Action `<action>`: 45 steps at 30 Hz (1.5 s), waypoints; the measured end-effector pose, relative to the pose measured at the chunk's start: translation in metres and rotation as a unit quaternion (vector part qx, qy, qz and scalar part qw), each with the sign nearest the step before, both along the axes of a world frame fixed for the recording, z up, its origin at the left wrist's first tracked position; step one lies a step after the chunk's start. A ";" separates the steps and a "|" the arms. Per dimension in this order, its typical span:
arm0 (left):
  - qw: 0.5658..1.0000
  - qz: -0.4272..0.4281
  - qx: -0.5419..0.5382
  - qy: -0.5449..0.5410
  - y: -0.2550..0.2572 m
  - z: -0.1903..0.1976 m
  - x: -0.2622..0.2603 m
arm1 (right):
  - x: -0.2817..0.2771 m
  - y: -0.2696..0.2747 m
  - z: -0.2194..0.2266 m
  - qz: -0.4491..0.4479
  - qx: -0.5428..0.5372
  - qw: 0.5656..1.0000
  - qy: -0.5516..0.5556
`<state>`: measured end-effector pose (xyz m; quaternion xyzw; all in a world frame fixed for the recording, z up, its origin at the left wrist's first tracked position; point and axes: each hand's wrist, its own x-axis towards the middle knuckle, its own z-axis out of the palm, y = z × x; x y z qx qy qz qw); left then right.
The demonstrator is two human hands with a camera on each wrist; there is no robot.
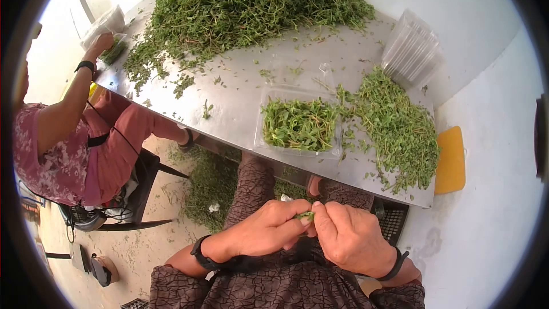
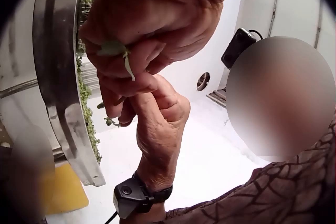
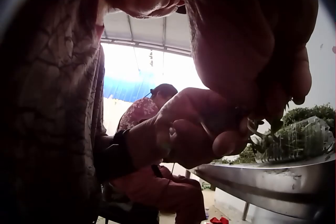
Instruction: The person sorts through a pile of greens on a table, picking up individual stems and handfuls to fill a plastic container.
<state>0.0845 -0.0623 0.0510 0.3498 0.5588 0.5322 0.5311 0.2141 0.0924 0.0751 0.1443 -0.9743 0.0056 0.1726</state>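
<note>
In the head view both hands meet above the lap, below the table's near edge. A small leafy green sprig (image 1: 307, 216) shows between them. My left hand (image 1: 267, 230) has curled fingers and pinches it; a pale stem and leaf (image 2: 113, 49) stick out from that hand in the left wrist view. From the other side my right hand (image 1: 350, 233) pinches the greens with thumb and forefinger, its fingers largely hiding them. Beyond the hands, a clear plastic container (image 1: 259, 131) filled with leafy sprigs (image 1: 300, 123) lies on the table with its lid folded back.
A loose heap of sprigs (image 1: 394, 131) covers the right of the metal table (image 1: 229, 83), beside stacked clear containers (image 1: 410, 48). A larger heap (image 1: 246, 8) fills the back. At left, a seated person (image 1: 63, 149) handles another container. A black crate (image 1: 393, 222) stands beneath the table.
</note>
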 end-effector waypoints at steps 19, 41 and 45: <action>0.940 0.063 0.247 0.227 -0.017 -0.015 0.004 | -0.021 0.000 0.019 0.082 -0.219 0.972 -0.001; 0.946 0.115 0.300 0.036 -0.023 -0.014 -0.019 | -0.089 0.016 0.070 0.018 -0.386 0.921 0.039; 0.952 0.134 0.275 -0.025 -0.025 -0.020 -0.022 | -0.120 0.031 0.053 -0.010 -0.361 0.932 -0.009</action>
